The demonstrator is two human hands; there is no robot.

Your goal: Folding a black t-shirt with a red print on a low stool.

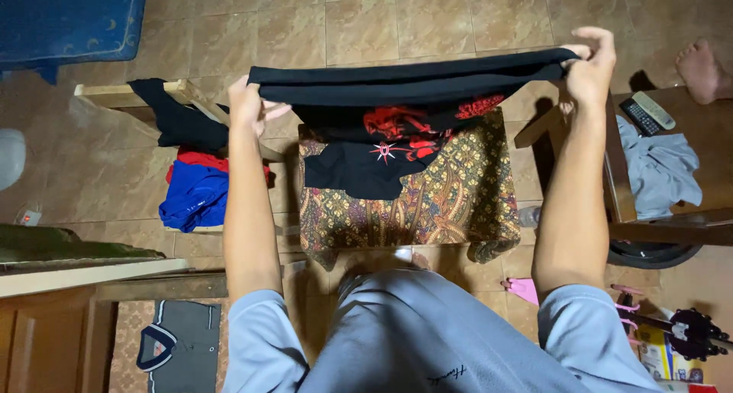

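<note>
A black shirt [397,95] with a red print hangs stretched between my two hands, held out over a small table draped in a brown patterned cloth [450,194]. My left hand [248,103] grips its left end. My right hand [592,64] pinches its right end a little higher. The lower part of the shirt droops onto the cloth.
A black garment [179,118] lies on a wooden stand at left above red and blue clothes [195,194]. A wooden table [687,217] at right carries a grey cloth [660,168] and two remotes [647,112]. Another person's bare foot [702,68] shows at far right. A blue mattress [69,19] lies top left.
</note>
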